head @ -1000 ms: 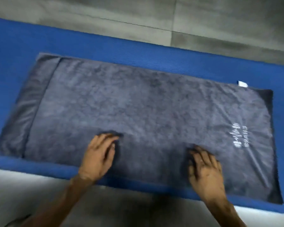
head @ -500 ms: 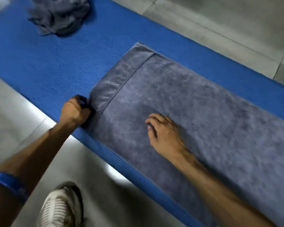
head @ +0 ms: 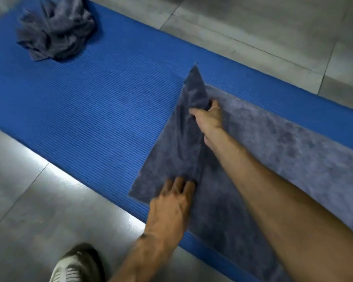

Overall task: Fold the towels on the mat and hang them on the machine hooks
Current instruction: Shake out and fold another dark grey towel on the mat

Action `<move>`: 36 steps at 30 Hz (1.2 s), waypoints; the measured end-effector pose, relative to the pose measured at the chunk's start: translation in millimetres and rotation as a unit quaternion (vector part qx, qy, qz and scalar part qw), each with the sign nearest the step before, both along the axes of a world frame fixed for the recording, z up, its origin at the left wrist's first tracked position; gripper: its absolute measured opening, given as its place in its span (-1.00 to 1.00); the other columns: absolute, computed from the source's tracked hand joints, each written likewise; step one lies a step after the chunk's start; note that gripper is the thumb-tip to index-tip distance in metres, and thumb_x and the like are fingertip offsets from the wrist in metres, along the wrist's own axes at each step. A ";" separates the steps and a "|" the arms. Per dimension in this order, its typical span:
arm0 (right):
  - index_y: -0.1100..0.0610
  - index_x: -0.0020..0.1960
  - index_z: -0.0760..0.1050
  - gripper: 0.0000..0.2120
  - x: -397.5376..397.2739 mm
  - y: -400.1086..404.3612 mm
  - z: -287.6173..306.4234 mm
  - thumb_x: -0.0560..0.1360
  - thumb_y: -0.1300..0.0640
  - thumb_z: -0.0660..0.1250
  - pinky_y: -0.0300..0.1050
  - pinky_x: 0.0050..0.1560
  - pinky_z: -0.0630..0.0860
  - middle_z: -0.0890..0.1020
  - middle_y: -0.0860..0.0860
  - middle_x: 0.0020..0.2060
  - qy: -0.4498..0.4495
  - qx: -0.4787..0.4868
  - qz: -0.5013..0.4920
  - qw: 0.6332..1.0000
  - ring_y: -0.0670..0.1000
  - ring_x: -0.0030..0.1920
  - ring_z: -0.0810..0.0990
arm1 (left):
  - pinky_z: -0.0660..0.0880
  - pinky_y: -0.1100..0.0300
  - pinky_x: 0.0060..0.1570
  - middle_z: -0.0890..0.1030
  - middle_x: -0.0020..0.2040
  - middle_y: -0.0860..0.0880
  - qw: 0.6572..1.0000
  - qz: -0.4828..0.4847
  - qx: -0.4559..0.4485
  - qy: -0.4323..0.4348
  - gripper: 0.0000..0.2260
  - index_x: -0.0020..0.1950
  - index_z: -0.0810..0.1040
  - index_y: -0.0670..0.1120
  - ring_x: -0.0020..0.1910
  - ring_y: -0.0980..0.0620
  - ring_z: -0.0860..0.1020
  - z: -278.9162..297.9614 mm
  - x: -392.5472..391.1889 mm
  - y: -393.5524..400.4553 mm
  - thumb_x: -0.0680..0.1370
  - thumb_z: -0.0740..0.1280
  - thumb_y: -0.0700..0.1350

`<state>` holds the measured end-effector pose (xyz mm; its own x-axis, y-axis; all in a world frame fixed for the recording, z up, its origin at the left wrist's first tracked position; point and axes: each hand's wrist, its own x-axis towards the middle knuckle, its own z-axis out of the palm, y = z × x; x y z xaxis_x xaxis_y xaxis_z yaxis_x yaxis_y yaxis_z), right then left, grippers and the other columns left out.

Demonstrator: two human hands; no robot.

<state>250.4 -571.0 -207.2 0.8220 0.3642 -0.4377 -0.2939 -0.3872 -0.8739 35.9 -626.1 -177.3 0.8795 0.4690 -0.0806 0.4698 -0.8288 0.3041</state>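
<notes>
Lying on mat (head: pixel 90 110), grey towel (head: pixel 283 151): end lifted, right hand (head: pixel 207 117) fingers pinching; left hand (head: pixel 171 202) pressing flat.

Grey tiled floor (head: pixel 253 23) with thin dark grout lines; a bright glare of light (head: pixel 55 169) on the near tiles.

Two grey terry towels lie here: one flat grey towel (head: pixel 283 143) with its end lifted, and one crumpled grey towel (head: pixel 55 31) bunched in a heap. One ribbed blue foam mat (head: pixel 90 102) carries both. Two bare hands show, a left hand (head: pixel 171 202) and a right hand (head: pixel 207 117). One white and dark sneaker (head: pixel 77 265) stands on the grey tiled floor (head: pixel 29 210).
</notes>
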 end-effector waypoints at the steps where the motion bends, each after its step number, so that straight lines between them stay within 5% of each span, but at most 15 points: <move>1: 0.13 0.26 0.47 -0.60 6.1 -3.3 -2.5 0.44 0.14 0.43 -0.01 0.14 0.58 0.64 0.02 0.07 -0.012 -0.016 -0.016 1.000 0.05 0.07 0.64 | 0.44 0.16 -0.63 0.58 -0.19 -0.01 1.000 -0.002 -0.004 0.010 -0.62 -0.06 0.61 -0.03 -0.28 -0.06 0.58 -3.5 -2.1 -6.9 0.17 0.56 -0.20; 3: 0.17 0.19 0.55 -0.72 18.4 -15.1 -5.9 0.51 0.11 0.35 0.00 0.12 0.58 0.66 0.07 0.03 -0.005 -0.040 -0.043 0.998 0.09 0.05 0.64 | 0.47 0.14 -0.58 0.57 -0.17 -0.01 1.000 -0.008 -0.023 0.001 -0.60 -0.04 0.59 -0.02 -0.26 -0.06 0.57 -10.4 -7.5 -17.2 0.17 0.54 -0.21; 7: 0.19 0.24 0.51 -0.66 35.5 -56.0 -12.7 0.55 0.02 0.30 0.05 0.20 0.54 0.62 0.08 0.15 0.035 -0.049 -0.107 0.992 0.09 0.13 0.60 | 0.49 0.19 -0.52 0.56 -0.11 0.00 0.998 -0.046 -0.038 -0.033 -0.62 0.04 0.52 -0.01 -0.21 -0.03 0.58 -14.8 -15.9 -37.9 0.24 0.41 -0.20; 11: 0.14 0.24 0.49 -0.69 50.8 -110.7 -20.7 0.50 0.23 0.27 -0.08 0.10 0.55 0.61 0.08 0.15 0.028 -0.020 -0.164 0.986 0.03 0.07 0.58 | 0.49 0.22 -0.53 0.53 -0.07 0.02 0.993 -0.098 -0.053 -0.037 -0.61 0.13 0.44 0.00 -0.21 -0.01 0.57 -18.6 -7.1 -66.9 0.31 0.21 -0.13; 15: -0.04 0.28 0.33 -0.46 77.5 -133.4 -16.2 0.42 0.36 0.38 -0.20 0.05 0.52 0.50 -0.03 0.15 -0.006 0.057 -0.123 0.991 -0.03 0.09 0.52 | 0.43 0.28 -0.58 0.58 -0.09 0.06 0.989 -0.143 -0.048 -0.001 -0.43 0.08 0.51 0.01 -0.20 0.03 0.61 -22.8 5.0 -88.8 0.07 0.45 -0.16; 18: 0.09 0.37 0.43 -0.48 91.8 -133.4 -10.6 0.45 0.37 0.36 -0.29 0.06 0.50 0.54 0.02 0.26 0.013 0.022 -0.036 0.999 -0.03 0.18 0.52 | 0.46 0.27 -0.55 0.58 -0.08 0.04 0.987 -0.142 -0.068 0.014 -0.32 0.09 0.48 0.02 -0.20 0.00 0.62 -30.3 2.7 -92.6 -0.02 0.53 -0.17; 23: 0.10 0.37 0.46 -0.51 98.2 -166.9 8.5 0.47 0.36 0.31 -0.15 0.16 0.55 0.58 0.05 0.23 0.039 0.041 -0.077 0.995 0.03 0.20 0.56 | 0.47 0.23 -0.50 0.53 0.00 0.04 0.981 -0.172 -0.081 -0.038 -0.63 0.09 0.47 0.05 -0.10 0.01 0.52 -17.5 0.7 -110.6 0.31 0.18 -0.17; 26: 0.13 0.32 0.49 -0.54 107.4 -201.3 16.7 0.45 0.38 0.32 -0.16 0.22 0.53 0.60 0.06 0.21 0.005 0.040 -0.100 0.994 0.02 0.20 0.57 | 0.41 0.22 -0.56 0.52 -0.02 0.06 0.973 -0.198 -0.103 -0.059 -0.77 0.01 0.43 0.06 -0.11 0.04 0.48 -1.6 8.6 -139.9 0.38 0.18 -0.13; 31: 0.16 0.28 0.51 -0.61 125.5 -250.7 9.7 0.49 0.39 0.29 -0.36 -0.15 0.54 0.64 0.03 0.00 0.014 0.028 -0.133 0.991 -0.08 -0.09 0.59 | 0.38 0.25 -0.61 0.48 -0.01 0.06 0.950 -0.301 -0.085 -0.017 -0.82 -0.03 0.43 0.08 -0.10 0.08 0.50 -2.0 32.2 -189.2 0.39 0.16 -0.07; 33: 0.16 0.29 0.51 -0.60 130.5 -258.8 1.1 0.48 0.38 0.30 -0.32 -0.10 0.54 0.62 0.06 0.06 0.018 0.019 -0.132 0.991 -0.06 -0.04 0.59 | 0.41 0.30 -0.58 0.50 0.00 0.07 0.944 -0.326 -0.056 0.009 -0.82 -0.04 0.46 0.10 -0.09 0.10 0.55 -7.9 40.1 -199.7 0.36 0.29 -0.02; 36: 0.17 0.25 0.51 -0.63 130.1 -259.5 -6.2 0.44 0.24 0.37 -0.18 0.23 0.50 0.59 0.07 0.13 -0.058 -0.045 -0.138 0.988 -0.03 0.07 0.57 | 0.55 0.26 -0.43 0.52 0.06 0.04 0.941 -0.321 -0.097 0.030 -0.56 0.17 0.42 0.08 -0.03 0.06 0.58 -20.8 42.9 -203.0 0.35 0.44 0.11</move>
<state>380.5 -830.5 -213.4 0.9314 0.0820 -0.3546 -0.2986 -0.3846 -0.8734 78.8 -829.1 -198.1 0.9679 -0.1872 -0.1677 -0.0887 -0.8788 0.4688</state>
